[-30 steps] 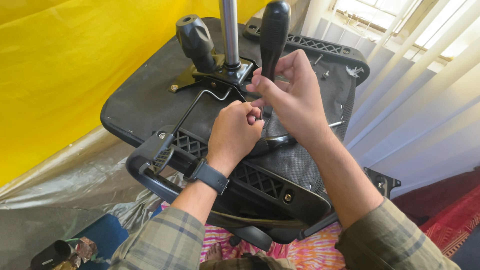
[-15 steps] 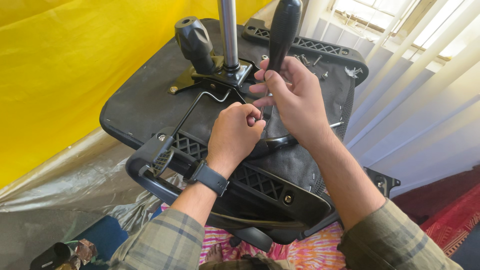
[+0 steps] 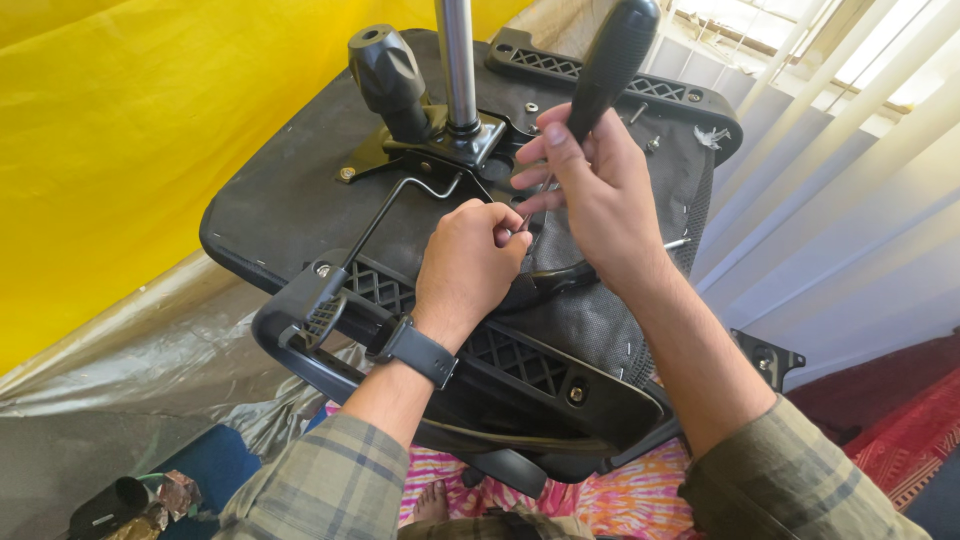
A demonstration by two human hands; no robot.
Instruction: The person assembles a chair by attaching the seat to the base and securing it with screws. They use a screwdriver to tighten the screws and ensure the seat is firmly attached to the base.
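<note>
Screwdriver point(image 3: 608, 70), black-handled, stands gripped in my closed right hand point(image 3: 600, 195) over the upturned chair seat point(image 3: 290, 200); my left hand point(image 3: 470, 260) pinches shut at its tip. Tilted so, I judge it could slip and jab my fingers.

The floor point(image 3: 90, 440) is covered with a crinkly silver-grey plastic sheet point(image 3: 150, 350), running from about 9 o'clock down to 7. On it at 7 o'clock sits a small black cup-like thing point(image 3: 105, 505) with crumpled foil point(image 3: 175, 492) just beside it, next to a blue patch point(image 3: 215, 465). Over at 4 o'clock there's a red carpet point(image 3: 885, 420).
</note>
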